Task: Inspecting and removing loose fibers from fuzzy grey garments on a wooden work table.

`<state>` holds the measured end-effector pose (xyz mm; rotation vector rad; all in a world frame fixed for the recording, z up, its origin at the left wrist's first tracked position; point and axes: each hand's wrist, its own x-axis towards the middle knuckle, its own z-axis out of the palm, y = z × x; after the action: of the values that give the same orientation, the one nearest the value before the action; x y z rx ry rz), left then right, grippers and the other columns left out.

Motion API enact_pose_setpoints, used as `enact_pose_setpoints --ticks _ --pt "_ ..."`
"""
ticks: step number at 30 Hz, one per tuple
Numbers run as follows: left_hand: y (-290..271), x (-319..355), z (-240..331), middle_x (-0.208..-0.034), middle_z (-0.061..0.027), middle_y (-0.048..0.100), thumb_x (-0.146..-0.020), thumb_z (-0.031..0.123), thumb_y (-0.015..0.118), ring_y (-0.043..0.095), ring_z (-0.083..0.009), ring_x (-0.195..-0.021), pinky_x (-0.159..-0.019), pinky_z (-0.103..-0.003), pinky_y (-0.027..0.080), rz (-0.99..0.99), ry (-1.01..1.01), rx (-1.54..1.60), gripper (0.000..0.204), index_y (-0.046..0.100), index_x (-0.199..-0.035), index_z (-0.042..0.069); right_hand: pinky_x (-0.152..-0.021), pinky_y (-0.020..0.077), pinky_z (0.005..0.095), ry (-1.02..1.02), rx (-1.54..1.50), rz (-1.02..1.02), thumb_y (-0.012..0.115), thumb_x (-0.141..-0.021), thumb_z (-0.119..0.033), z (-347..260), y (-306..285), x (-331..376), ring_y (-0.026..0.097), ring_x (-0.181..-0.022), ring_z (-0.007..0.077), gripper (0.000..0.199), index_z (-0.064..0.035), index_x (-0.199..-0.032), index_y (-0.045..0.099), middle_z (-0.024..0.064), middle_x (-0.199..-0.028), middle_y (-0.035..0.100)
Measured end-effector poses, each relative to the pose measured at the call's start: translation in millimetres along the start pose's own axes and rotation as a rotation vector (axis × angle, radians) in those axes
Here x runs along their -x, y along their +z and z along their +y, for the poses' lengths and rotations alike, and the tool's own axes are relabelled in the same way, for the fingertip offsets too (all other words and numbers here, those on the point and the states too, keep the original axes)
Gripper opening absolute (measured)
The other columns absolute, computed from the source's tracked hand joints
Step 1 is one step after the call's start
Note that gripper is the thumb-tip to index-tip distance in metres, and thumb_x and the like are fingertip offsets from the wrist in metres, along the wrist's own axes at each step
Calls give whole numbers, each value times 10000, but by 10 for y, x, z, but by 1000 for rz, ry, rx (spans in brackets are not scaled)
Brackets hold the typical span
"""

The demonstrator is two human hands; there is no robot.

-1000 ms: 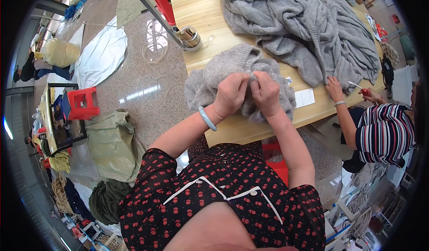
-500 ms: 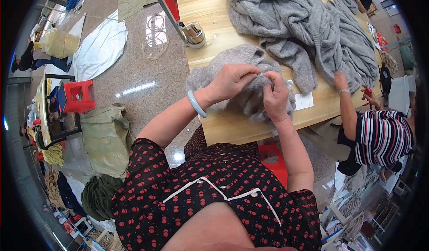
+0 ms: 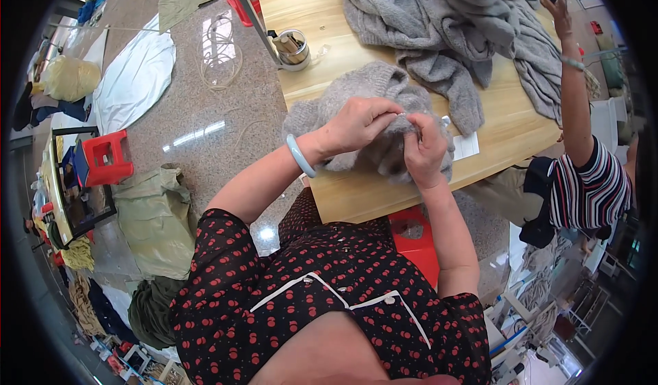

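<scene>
A fuzzy grey knit sweater (image 3: 356, 87) lies bunched on the near part of the wooden table, its ribbed edge facing away from me. My left hand (image 3: 360, 123), a pale bangle on its wrist, is closed in a pinch over the knit. Close to its fingertips, my right hand (image 3: 425, 148) is also closed, with thumb and fingers gripping the sweater. A tiny pale bit shows between the two sets of fingertips, too small to name. Beside my right hand lies a white card (image 3: 466, 146), partly hidden by the sweater.
More grey knitwear (image 3: 445, 39) is heaped across the far side of the table (image 3: 493, 162). A metal can of tools (image 3: 293, 48) stands at the left edge, by a metal post. A co-worker in a striped top (image 3: 589, 190) reaches over the right end. Red stools (image 3: 415, 241) stand nearby.
The co-worker's arm has swung up and away, lifting part of the heaped knitwear. My view has shifted slightly. My hands keep nearly the same pinch on the sweater.
</scene>
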<state>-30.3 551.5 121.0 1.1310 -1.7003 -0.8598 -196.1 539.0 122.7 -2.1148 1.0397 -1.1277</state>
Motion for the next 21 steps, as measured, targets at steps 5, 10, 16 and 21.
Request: enact_pose_setpoints --ticks 5,10,16,21 --pt "-1 31 -150 -762 -57 596 -821 95 510 535 -109 -670 -607 -250 441 -107 -224 276 167 575 -941 0 -600 455 268 -139 117 -40 511 -716 76 92 43 59 589 -676 195 208 -25 -897 532 111 -823 582" --pt "31 28 -80 -720 7 548 -839 112 504 470 -46 -651 -575 -210 413 -162 -323 407 174 563 -951 -6 -577 471 295 100 -49 53 507 -698 67 46 47 102 592 -672 255 251 -36 -923 552 125 -817 594" --pt "178 -8 -17 -703 17 534 -840 118 506 458 -38 -631 -555 -204 404 -161 -374 335 165 553 -931 -11 -578 478 300 -97 -48 -189 535 -682 66 174 -237 -29 594 -686 252 235 -35 -891 575 120 -829 596" --pt "459 23 75 -673 5 533 -847 118 496 456 -49 -608 -549 -210 403 -9 -438 212 155 561 -921 -1 -566 478 304 -256 -116 -137 549 -663 78 474 -311 9 592 -673 254 249 -41 -880 572 121 -818 594"
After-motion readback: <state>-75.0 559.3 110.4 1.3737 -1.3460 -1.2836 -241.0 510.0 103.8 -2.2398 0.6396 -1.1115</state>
